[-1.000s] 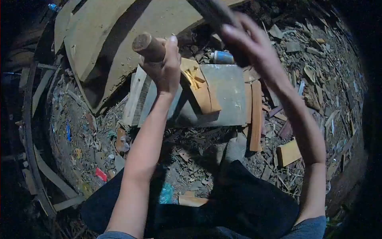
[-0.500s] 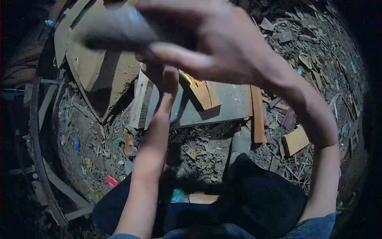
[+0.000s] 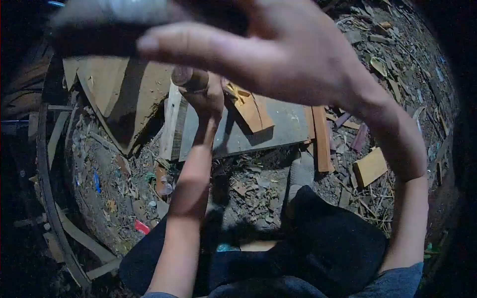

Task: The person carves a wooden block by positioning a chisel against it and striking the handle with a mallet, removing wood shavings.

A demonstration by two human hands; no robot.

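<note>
Left hand (image 3: 206, 97) at the centre of the view, grip clamped round a wooden handle (image 3: 185, 77). The fist sits low on the shaft, which I'd judge steadies it against the orange wood piece (image 3: 253, 113) just at 3 o'clock of the fist. That piece lies on a grey slab (image 3: 285, 126), flat on the littered ground, so it has a firm bed under it.

The handle's round butt pokes out above the fist, facing up toward 11 o'clock. Its long axis runs from there down toward 5 o'clock, steep and a touch tilted; the lower end is hidden behind the hand.

Right hand (image 3: 293, 54) is up high, close to the lens at 12 o'clock. Its grip is closed on a dark club (image 3: 109, 20), forefinger lying out along it, though blur hides how tight the hold is. The club's long axis lies across the view, free end pointing to 9 o'clock — well above the butt.

Round about: a big curved board (image 3: 124, 94) at 10 o'clock, a thin strip (image 3: 322, 139) along the slab's 3 o'clock edge, a pale block (image 3: 370, 166) out at 4 o'clock — chips everywhere.
</note>
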